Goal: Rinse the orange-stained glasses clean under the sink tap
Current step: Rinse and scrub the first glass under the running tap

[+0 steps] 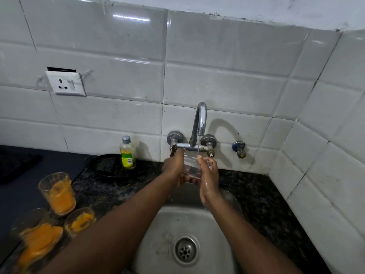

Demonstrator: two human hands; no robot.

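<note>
A clear glass (191, 165) sits between both my hands under the chrome tap (199, 123), and a thin stream of water runs into it. My left hand (174, 167) grips its left side with fingers curled under the base. My right hand (209, 180), wet, presses flat against its right side. Three orange-stained glasses stand on the counter at the left: a tall one (58, 192), a small one (80, 221) and a blurred one (37, 238) at the lower left.
The steel sink (158, 230) with its drain (185, 251) lies below my arms. A dish-soap bottle (128, 153) stands on a black pan (106, 166) left of the tap. Dark granite counter (256, 198) surrounds the sink. A wall socket (66, 83) is on the tiles.
</note>
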